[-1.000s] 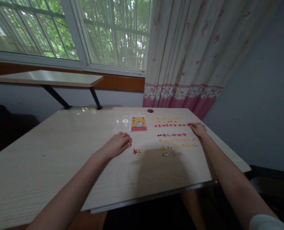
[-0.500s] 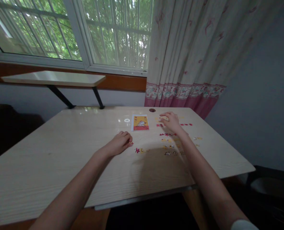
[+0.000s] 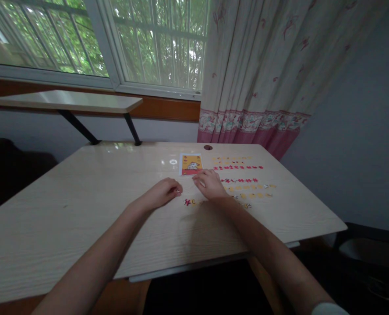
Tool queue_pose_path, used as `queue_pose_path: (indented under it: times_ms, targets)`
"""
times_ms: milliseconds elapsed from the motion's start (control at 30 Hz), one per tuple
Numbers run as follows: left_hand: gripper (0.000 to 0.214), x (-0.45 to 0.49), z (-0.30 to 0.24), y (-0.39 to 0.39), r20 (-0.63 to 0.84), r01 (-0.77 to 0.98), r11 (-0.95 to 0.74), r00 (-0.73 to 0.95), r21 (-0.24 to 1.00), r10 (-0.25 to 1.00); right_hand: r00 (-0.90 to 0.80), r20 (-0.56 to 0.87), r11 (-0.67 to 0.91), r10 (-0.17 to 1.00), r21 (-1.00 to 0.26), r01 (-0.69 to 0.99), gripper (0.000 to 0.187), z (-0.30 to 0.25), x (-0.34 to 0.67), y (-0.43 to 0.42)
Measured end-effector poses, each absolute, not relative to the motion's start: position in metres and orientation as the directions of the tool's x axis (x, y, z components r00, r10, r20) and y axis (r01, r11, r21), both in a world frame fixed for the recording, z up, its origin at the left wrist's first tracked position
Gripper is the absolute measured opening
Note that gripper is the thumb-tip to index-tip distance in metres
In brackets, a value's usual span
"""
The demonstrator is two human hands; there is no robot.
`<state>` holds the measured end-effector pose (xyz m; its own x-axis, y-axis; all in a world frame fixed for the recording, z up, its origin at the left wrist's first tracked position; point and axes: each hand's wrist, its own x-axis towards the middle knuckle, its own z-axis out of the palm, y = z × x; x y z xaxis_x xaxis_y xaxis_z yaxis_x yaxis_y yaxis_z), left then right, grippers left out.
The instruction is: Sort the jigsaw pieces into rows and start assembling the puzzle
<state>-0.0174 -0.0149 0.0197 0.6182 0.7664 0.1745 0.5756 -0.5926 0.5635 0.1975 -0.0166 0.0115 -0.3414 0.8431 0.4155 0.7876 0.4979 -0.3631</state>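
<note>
My left hand is closed above the table, left of the picture card. Its fingertips pinch a small puzzle piece, mostly hidden by the fingers. My right hand is just below the card's lower right corner, fingers bent together and pointing left; whatever they hold cannot be made out. The picture card lies flat, showing a white animal on yellow and red. Below the hands, a few loose puzzle pieces lie in a short row. My right forearm covers part of the rows on the right.
Rows of red puzzle pieces and yellow puzzle pieces spread over the right side of the wooden table. A raised shelf stands at the back left. Behind the table hang a curtain and a window.
My right hand has moved left and toward me, from the upper rows of pieces to beside the card, its fingers drawing together. My left hand has stayed almost in place. The view has shifted slightly.
</note>
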Motion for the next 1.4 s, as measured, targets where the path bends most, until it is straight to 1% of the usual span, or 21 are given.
queue_pose_path:
  times_ms: [67,133,167,200,267,300,367,467,600,833,1000,1167,1300,1400]
  targets:
    - [0.017,-0.012,0.018,-0.017,0.185,0.483,-0.506,0.567,0.715,0.802,-0.353,0.47,0.541,0.809,-0.36,0.76,0.022,0.012,0.197,-0.016]
    - [0.02,-0.004,0.016,-0.019,0.167,0.326,-0.349,0.475,0.879,0.864,-0.378,0.513,0.587,0.771,-0.341,0.734,0.024,0.012,0.194,-0.017]
    - [0.021,0.0,0.015,-0.019,0.154,0.237,-0.268,0.41,0.934,0.899,-0.396,0.528,0.61,0.752,-0.329,0.72,0.024,0.012,0.193,-0.017]
    - [0.022,0.003,0.015,-0.02,0.147,0.133,-0.199,0.323,0.971,0.935,-0.411,0.54,0.631,0.734,-0.319,0.707,0.025,0.012,0.192,-0.018]
    - [0.023,0.007,0.016,-0.02,0.098,-0.049,-0.09,0.191,0.995,0.977,-0.429,0.563,0.661,0.706,-0.306,0.686,0.028,0.012,0.189,-0.019]
    - [0.023,0.007,0.017,-0.02,0.064,-0.117,-0.047,0.145,0.992,0.987,-0.431,0.575,0.67,0.696,-0.302,0.679,0.03,0.011,0.189,-0.019]
    - [0.025,0.007,0.021,-0.02,-0.01,-0.194,0.03,0.104,0.981,0.995,-0.421,0.599,0.677,0.681,-0.298,0.673,0.033,0.011,0.187,-0.02]
    - [0.026,0.007,0.026,-0.022,-0.076,-0.212,0.099,0.114,0.972,0.991,-0.41,0.627,0.687,0.663,-0.289,0.667,0.036,0.011,0.186,-0.021]
    - [0.026,0.009,0.032,-0.026,-0.089,-0.176,0.113,0.139,0.978,0.986,-0.403,0.634,0.686,0.66,-0.29,0.667,0.034,0.013,0.186,-0.022]
    - [0.026,0.008,0.031,-0.026,-0.074,-0.11,0.093,0.163,0.99,0.984,-0.437,0.651,0.725,0.621,-0.264,0.637,0.031,0.016,0.188,-0.023]
    - [0.026,0.007,0.03,-0.024,-0.04,-0.095,0.056,0.163,0.994,0.986,-0.427,0.643,0.711,0.636,-0.273,0.648,0.028,0.017,0.189,-0.024]
    - [0.024,0.008,0.032,-0.026,-0.046,-0.064,0.058,0.18,0.996,0.983,-0.423,0.647,0.711,0.634,-0.272,0.649,0.026,0.016,0.189,-0.023]
    - [0.026,0.004,0.026,-0.023,-0.048,-0.102,0.067,0.171,0.993,0.984,-0.386,0.667,0.706,0.638,-0.304,0.64,0.026,0.021,0.195,-0.021]
    - [0.029,0.0,0.022,-0.018,-0.063,-0.116,0.081,0.15,0.99,0.987,-0.307,0.699,0.691,0.646,-0.363,0.626,0.025,0.029,0.205,-0.02]
